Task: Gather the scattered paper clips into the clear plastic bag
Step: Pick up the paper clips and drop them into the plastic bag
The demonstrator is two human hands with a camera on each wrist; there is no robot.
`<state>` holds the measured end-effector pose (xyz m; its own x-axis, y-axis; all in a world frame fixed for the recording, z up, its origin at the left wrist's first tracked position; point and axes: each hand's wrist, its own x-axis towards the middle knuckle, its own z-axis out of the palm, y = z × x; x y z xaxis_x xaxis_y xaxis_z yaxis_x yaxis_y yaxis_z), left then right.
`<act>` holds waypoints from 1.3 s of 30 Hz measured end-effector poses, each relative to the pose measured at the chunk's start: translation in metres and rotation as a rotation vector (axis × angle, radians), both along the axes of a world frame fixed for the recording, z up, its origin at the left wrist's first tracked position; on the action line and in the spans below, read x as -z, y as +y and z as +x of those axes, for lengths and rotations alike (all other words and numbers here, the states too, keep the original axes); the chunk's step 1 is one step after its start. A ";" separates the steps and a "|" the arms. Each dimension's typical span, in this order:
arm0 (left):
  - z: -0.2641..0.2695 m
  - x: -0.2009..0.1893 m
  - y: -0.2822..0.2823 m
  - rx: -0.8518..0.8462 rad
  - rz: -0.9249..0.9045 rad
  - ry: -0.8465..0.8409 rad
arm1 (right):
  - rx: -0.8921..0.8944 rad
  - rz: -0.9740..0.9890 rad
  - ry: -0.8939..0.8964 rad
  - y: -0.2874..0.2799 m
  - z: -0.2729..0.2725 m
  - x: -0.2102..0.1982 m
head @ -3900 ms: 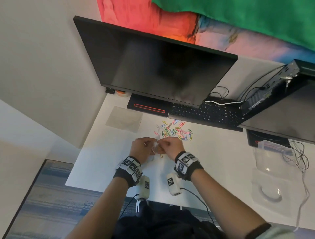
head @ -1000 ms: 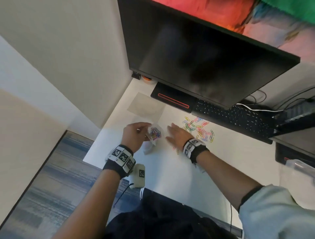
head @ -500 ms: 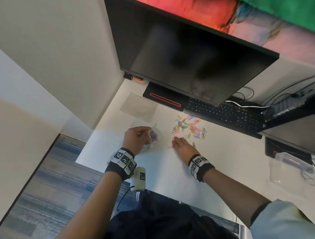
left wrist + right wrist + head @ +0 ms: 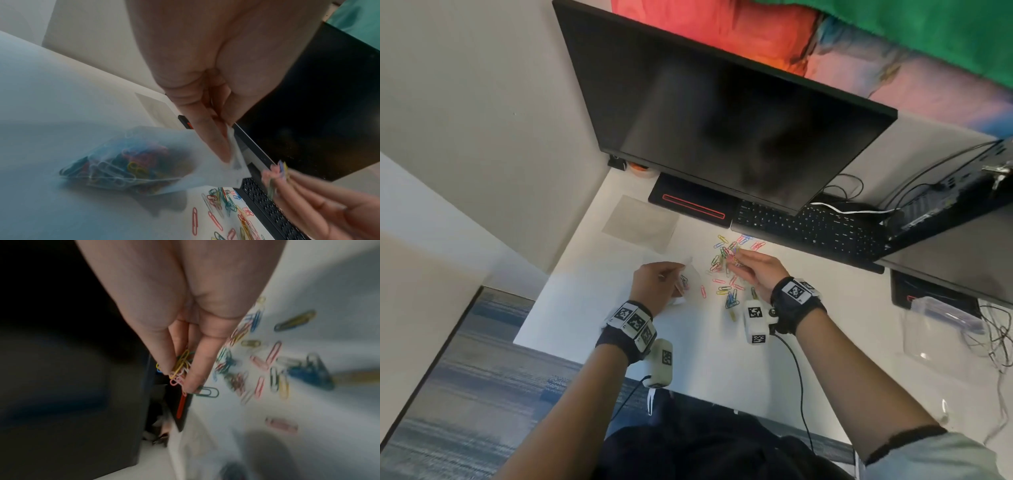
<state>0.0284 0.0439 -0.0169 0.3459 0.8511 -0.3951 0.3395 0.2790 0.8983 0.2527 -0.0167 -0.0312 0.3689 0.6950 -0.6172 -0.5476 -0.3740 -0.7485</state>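
Observation:
My left hand (image 4: 659,281) pinches the rim of the small clear plastic bag (image 4: 131,164), which rests on the white desk (image 4: 709,359) with several coloured clips inside. The bag (image 4: 686,277) shows beside that hand in the head view. Coloured paper clips (image 4: 726,267) lie scattered in front of the keyboard. My right hand (image 4: 751,270) is lifted over them, its fingertips pinching a small bunch of clips (image 4: 180,368). The same hand (image 4: 292,185) appears blurred near the bag's mouth in the left wrist view.
A black monitor (image 4: 722,113) hangs over the back of the desk, with a black keyboard (image 4: 811,229) beneath it. A grey square pad (image 4: 640,222) lies at the back left. A clear plastic container (image 4: 941,329) and cables sit at the right.
My right hand went from lying flat among the clips to being raised with a pinched bunch of them. The left hand stays on the bag.

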 end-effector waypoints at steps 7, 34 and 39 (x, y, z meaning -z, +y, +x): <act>0.017 0.005 -0.001 0.071 0.028 0.060 | -0.297 -0.006 -0.115 0.002 -0.052 -0.007; 0.025 0.006 0.016 0.081 0.042 0.001 | -0.605 0.065 -0.967 0.009 -0.036 -0.027; 0.016 0.009 0.024 0.049 0.049 -0.008 | -0.300 -0.395 -1.053 0.014 0.037 0.018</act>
<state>0.0446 0.0679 -0.0258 0.3907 0.8511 -0.3507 0.3442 0.2183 0.9132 0.2896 -0.0029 -0.0492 0.6816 0.6688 -0.2968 0.4256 -0.6923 -0.5828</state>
